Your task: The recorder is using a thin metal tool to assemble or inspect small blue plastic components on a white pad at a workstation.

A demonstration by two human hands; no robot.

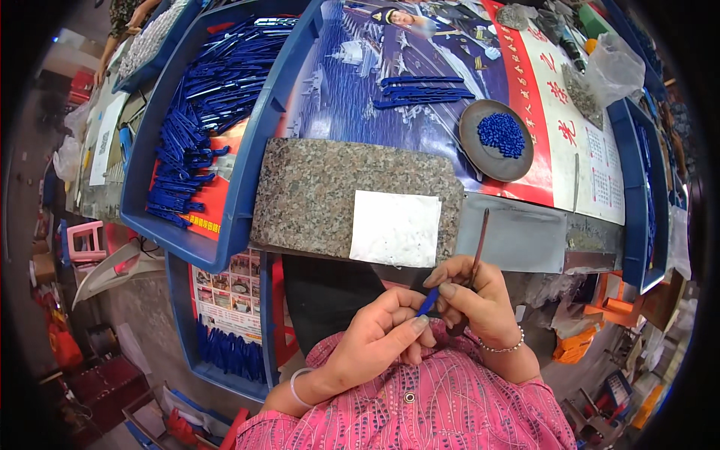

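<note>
Gripped in both bare hands, just above the pink patterned shirt (420,409) and short of the table's near edge: a slim blue piece (428,301), smooth, narrow and straight where visible. Long axis on a slant, upper end away and to the right, lower end toward the body and to the left. Pinched by thumb and fingers of left hand (379,330) at the lower end, by thumb and fingertips of right hand (484,298) at the upper. Also lodged among the right fingers, a thin brown stick (481,240), tip pointing up and away. Cannot tell the exact shape of the covered ends.

Ahead, a speckled granite slab (315,184), with a flat, squarish white pad (395,225) on top at the near edge; to the right, a smooth grey plate (525,232). Beyond, on a glossy poster (322,97), a few slender blue sticks (424,93) side by side, and a round dark dish (495,169) with small blue beads (501,135) heaped inside.

At left, a large blue plastic tub (270,106), piled with long shiny blue sticks; below, a lower tub (229,384) with more in a row.
</note>
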